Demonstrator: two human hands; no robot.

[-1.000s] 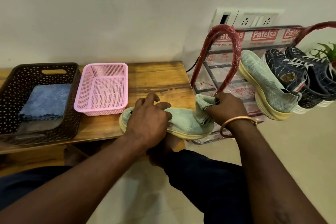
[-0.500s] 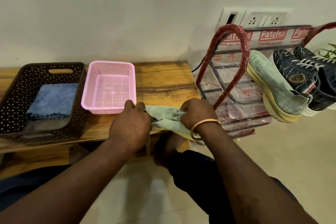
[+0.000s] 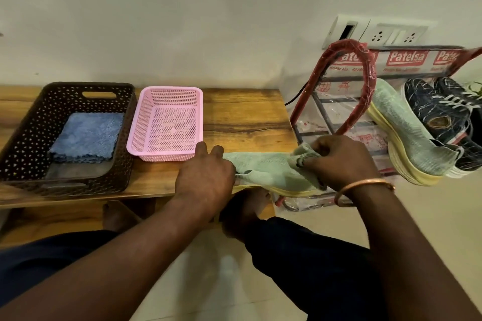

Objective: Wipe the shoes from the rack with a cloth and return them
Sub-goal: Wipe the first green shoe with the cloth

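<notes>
1. At the table (image 3: pixel 247 117) edge near us lies a green shoe (image 3: pixel 263 172), toe toward the rack (image 3: pixel 347 86).
2. Our left hand (image 3: pixel 206 180) seems to grip its heel, fingers curled over it.
3. Our right hand (image 3: pixel 339 161) pinches a bunched cloth (image 3: pixel 303 155) against the toe.
4. Its mate (image 3: pixel 407 133) and dark shoes (image 3: pixel 438 112) sit on the rack.
5. One blue cloth (image 3: pixel 86 135) lies in the brown basket (image 3: pixel 78 86).

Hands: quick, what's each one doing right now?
Left hand: closed, holding the shoe at its heel end.
Right hand: closed, gripping the cloth against the shoe's toe.
</notes>
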